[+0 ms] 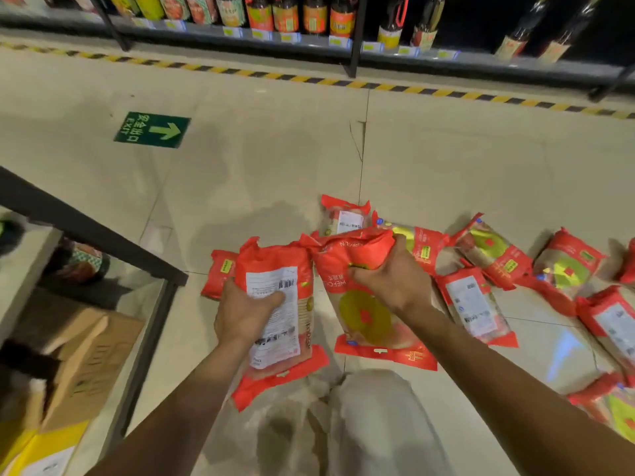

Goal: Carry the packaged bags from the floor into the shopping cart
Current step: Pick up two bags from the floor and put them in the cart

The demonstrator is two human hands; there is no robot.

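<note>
My left hand [245, 312] grips a red packaged bag [285, 269] with its white label side up, lifted above the floor. Beside it my right hand [395, 274] clutches a second red bag [364, 314] showing a yellow disc on its front. Several more red bags [477, 302] lie scattered on the tiled floor to the right and behind, one small bag [220, 276] just left of my left hand. No shopping cart can be made out for certain.
A black-framed shelf unit [103, 235] with cardboard boxes [92, 359] stands at the left. Across the aisle runs a shelf of bottles [285, 15] behind a yellow-black floor stripe [309, 79]. A green exit sign [153, 130] is stuck on the floor. My knee [371, 417] is below.
</note>
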